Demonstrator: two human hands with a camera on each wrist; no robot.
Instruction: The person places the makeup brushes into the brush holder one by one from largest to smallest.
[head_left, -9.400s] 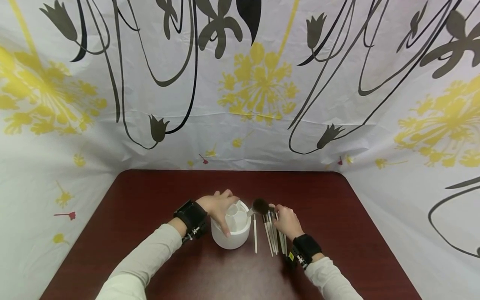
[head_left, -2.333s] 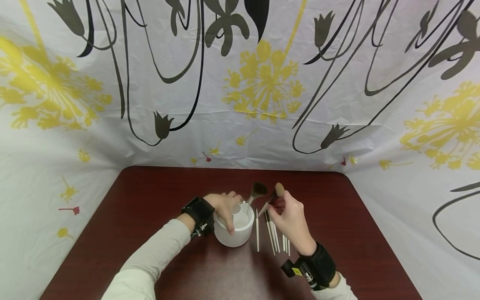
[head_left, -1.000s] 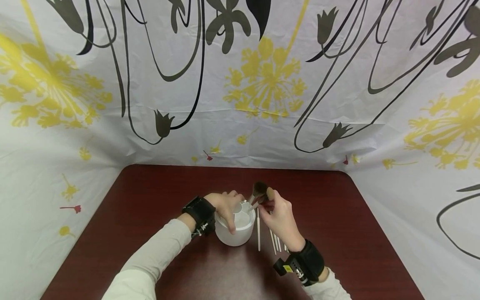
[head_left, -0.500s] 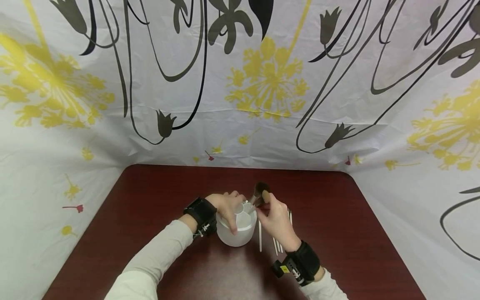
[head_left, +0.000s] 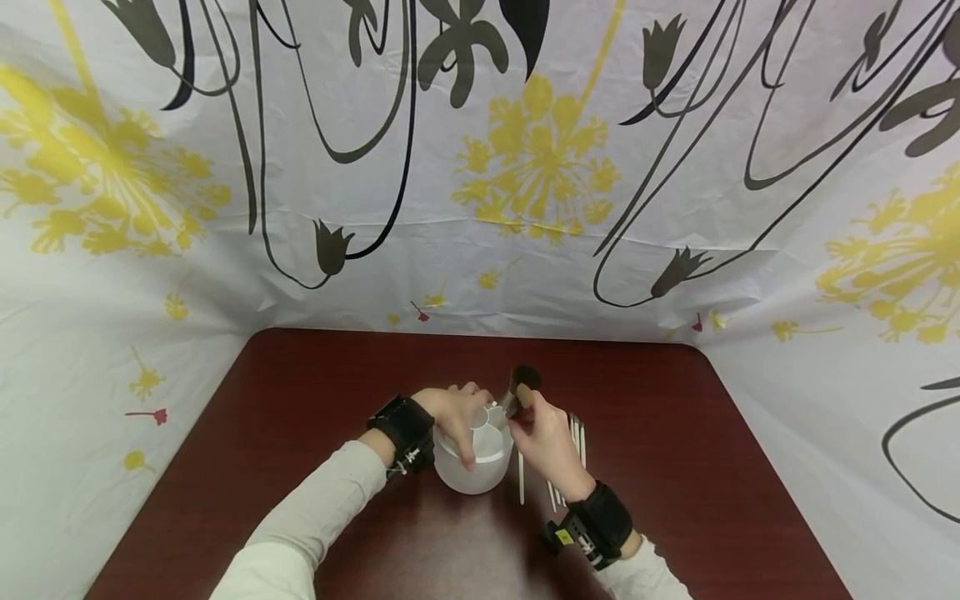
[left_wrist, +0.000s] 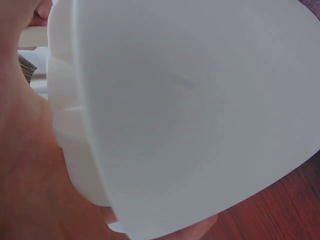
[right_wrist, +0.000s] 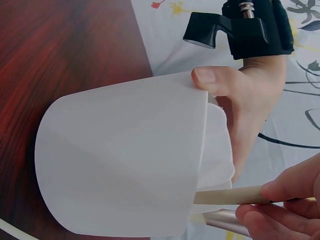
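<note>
A white round brush holder (head_left: 471, 477) with an inner divider stands upright on the table. My left hand (head_left: 452, 414) grips its top from the left, thumb on the near rim and fingers at the far side. In my right hand (head_left: 553, 446) is a makeup brush (head_left: 524, 395) with a tan-tipped head, pinched between thumb and fingers. Its pale handle (right_wrist: 230, 195) reaches down past the holder's rim in the right wrist view. A second makeup brush (head_left: 528, 375), with a fuller dark head, leans in the holder right beside it. The handles' lower ends are hidden inside.
One slim brush (head_left: 521, 482) lies on the dark red table (head_left: 360, 367) just right of the holder. Several more brushes (head_left: 582, 442) lie farther right, partly covered by my right hand. A patterned cloth (head_left: 480, 275) hangs behind the table.
My right hand has picked the tan-tipped makeup brush up from the table, carried it left, and lowered its handle into the holder. The left hand keeps its grip.
</note>
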